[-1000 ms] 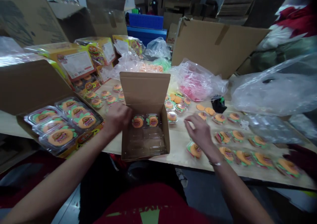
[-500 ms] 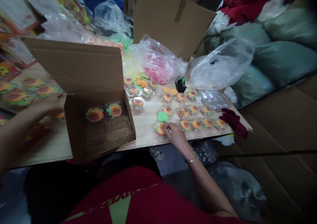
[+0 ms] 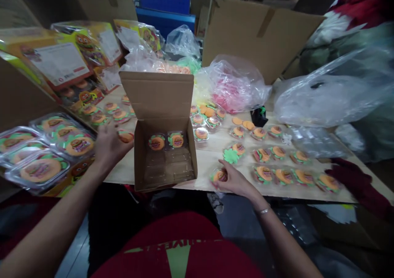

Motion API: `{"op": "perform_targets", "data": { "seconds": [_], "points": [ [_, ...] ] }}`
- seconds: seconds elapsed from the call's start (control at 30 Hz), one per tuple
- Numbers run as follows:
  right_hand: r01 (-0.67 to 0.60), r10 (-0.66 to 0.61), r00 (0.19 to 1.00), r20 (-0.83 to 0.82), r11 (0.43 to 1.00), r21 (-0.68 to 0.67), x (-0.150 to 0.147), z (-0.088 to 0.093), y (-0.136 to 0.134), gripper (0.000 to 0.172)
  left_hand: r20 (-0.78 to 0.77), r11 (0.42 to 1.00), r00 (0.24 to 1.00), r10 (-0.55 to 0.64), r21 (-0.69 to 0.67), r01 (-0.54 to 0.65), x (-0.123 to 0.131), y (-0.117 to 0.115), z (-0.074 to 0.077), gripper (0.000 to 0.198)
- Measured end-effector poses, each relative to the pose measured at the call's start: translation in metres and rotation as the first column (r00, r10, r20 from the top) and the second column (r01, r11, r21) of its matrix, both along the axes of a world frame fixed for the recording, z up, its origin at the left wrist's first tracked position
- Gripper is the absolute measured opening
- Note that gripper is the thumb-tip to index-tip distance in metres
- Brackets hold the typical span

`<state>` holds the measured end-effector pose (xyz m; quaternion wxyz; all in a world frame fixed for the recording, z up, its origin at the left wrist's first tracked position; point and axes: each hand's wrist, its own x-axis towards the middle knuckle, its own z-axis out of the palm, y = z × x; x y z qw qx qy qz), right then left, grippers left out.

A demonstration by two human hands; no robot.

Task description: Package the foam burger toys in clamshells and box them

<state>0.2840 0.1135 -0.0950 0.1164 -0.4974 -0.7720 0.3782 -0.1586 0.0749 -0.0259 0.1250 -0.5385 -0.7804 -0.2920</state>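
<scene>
My right hand (image 3: 235,179) pinches a clear-packed toy burger (image 3: 219,175) near the table's front edge. Left of the open cardboard box (image 3: 138,155), my left hand (image 3: 107,142) has its thumb and fingers curled about another packed toy burger (image 3: 125,136), though blur softens the grip. Inside the box, two packed burgers (image 3: 156,142) lie side by side toward the back, with clear plastic packs (image 3: 155,167) in front of them. A green lettuce-shaped piece (image 3: 230,156) lies just beyond my right hand.
Rows of packed burgers (image 3: 283,176) lie to the right, ending by a dark red glove or cloth (image 3: 353,179). A carton with burger trays (image 3: 43,169) is at the left. Plastic bags of coloured pieces (image 3: 234,87) and a large cardboard sheet (image 3: 261,36) line the back.
The view has turned left, showing more of the left carton. My left hand has come to the burger beside the box; my right hand stays at its burger, now gripping further around it.
</scene>
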Motion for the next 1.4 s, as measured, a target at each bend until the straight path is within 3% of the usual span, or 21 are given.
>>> {"op": "perform_targets", "data": {
  "seconds": [0.07, 0.13, 0.17, 0.27, 0.37, 0.47, 0.57, 0.63, 0.7, 0.73, 0.83, 0.93, 1.0, 1.03, 1.1, 1.17, 1.2, 1.23, 1.3, 1.37, 1.4],
  "points": [
    [-0.028, 0.022, 0.998, -0.064, 0.996, -0.088, 0.0, -0.007, 0.007, 0.074, -0.102, 0.956, 0.981, 0.165, 0.261, -0.134, 0.02, -0.022, 0.022, 0.081],
    [-0.023, 0.011, 0.996, -0.088, 0.991, -0.135, -0.001, -0.013, 0.015, 0.055, -0.167, 0.907, 0.979, 0.113, 0.419, -0.033, 0.046, -0.036, 0.04, 0.08],
    [-0.016, 0.002, 0.996, -0.094, 0.989, -0.15, -0.002, -0.015, 0.019, 0.049, -0.188, 0.916, 0.982, 0.015, 0.396, 0.062, 0.06, -0.038, 0.044, 0.071],
    [-0.015, -0.009, 0.992, -0.126, 0.982, -0.188, -0.006, -0.018, 0.023, 0.045, -0.134, 0.962, 0.957, -0.258, 0.059, 0.268, 0.096, -0.028, 0.034, 0.047],
    [0.051, -0.09, 0.971, -0.223, 0.983, -0.174, -0.008, -0.005, 0.021, 0.045, -0.26, 0.932, 0.927, -0.271, -0.31, 0.186, 0.111, -0.01, 0.005, 0.038],
    [0.121, -0.15, 0.863, -0.482, 0.988, -0.091, -0.016, 0.034, 0.018, 0.043, -0.346, 0.884, 0.901, -0.261, -0.461, 0.079, 0.109, -0.001, -0.011, 0.043],
    [-0.047, 0.086, 0.771, -0.63, 0.996, 0.078, -0.049, 0.081, 0.017, 0.038, -0.323, 0.797, 0.888, -0.327, -0.6, 0.076, 0.099, -0.005, -0.01, 0.053],
    [-0.182, 0.286, 0.816, -0.503, 0.952, 0.246, -0.085, 0.1, 0.019, 0.034, -0.294, 0.74, 0.853, -0.43, -0.656, 0.147, 0.091, -0.011, -0.006, 0.055],
    [-0.311, 0.407, 0.898, -0.17, 0.857, 0.411, -0.124, 0.103, 0.026, 0.029, -0.312, 0.737, 0.809, -0.498, -0.644, 0.205, 0.084, -0.016, -0.006, 0.052],
    [-0.4, 0.432, 0.901, 0.031, 0.801, 0.446, -0.141, 0.1, 0.029, 0.027, -0.335, 0.749, 0.793, -0.509, -0.625, 0.218, 0.081, -0.018, -0.007, 0.049],
    [-0.595, 0.417, 0.794, 0.443, 0.683, 0.424, -0.178, 0.081, 0.039, 0.019, -0.374, 0.785, 0.783, -0.497, -0.578, 0.223, 0.074, -0.017, -0.014, 0.045],
    [-0.636, 0.392, 0.75, 0.533, 0.648, 0.419, -0.185, 0.071, 0.042, 0.017, -0.348, 0.792, 0.798, -0.491, -0.56, 0.243, 0.072, -0.015, -0.017, 0.045],
    [-0.64, 0.434, 0.763, 0.479, 0.61, 0.467, -0.178, 0.072, 0.046, 0.016, -0.327, 0.799, 0.805, -0.494, -0.536, 0.272, 0.073, -0.017, -0.016, 0.045],
    [-0.612, 0.455, 0.791, 0.409, 0.605, 0.509, -0.173, 0.074, 0.05, 0.014, -0.317, 0.806, 0.803, -0.504, -0.506, 0.306, 0.073, -0.021, -0.015, 0.046],
    [-0.415, 0.369, 0.906, 0.206, 0.687, 0.596, -0.159, 0.075, 0.065, 0.014, -0.303, 0.831, 0.796, -0.524, -0.384, 0.402, 0.071, -0.03, -0.015, 0.045],
    [-0.08, 0.055, 0.997, 0.062, 0.814, 0.575, -0.146, 0.069, 0.085, 0.026, -0.27, 0.863, 0.82, -0.505, -0.151, 0.482, 0.065, -0.037, -0.016, 0.033],
    [0.074, -0.123, 0.991, 0.055, 0.839, 0.539, -0.14, 0.062, 0.096, 0.031, -0.223, 0.883, 0.86, -0.459, -0.008, 0.469, 0.06, -0.038, -0.017, 0.024],
    [0.161, -0.233, 0.968, 0.089, 0.855, 0.493, -0.136, 0.053, 0.104, 0.031, -0.138, 0.907, 0.913, -0.385, 0.129, 0.402, 0.053, -0.036, -0.017, 0.017],
    [0.181, -0.257, 0.958, 0.13, 0.887, 0.424, -0.129, 0.031, 0.116, 0.03, 0.151, 0.956, 0.973, -0.174, 0.262, 0.13, 0.036, -0.02, -0.015, 0.017],
    [0.174, -0.239, 0.961, 0.139, 0.912, 0.37, -0.123, 0.008, 0.119, 0.034, 0.427, 0.98, 0.903, 0.043, 0.157, -0.121, 0.015, 0.006, -0.011, 0.027],
    [0.175, -0.232, 0.964, 0.13, 0.921, 0.348, -0.12, -0.002, 0.118, 0.036, 0.48, 0.985, 0.872, 0.093, 0.083, -0.151, 0.004, 0.022, -0.009, 0.03]
  ]
}}
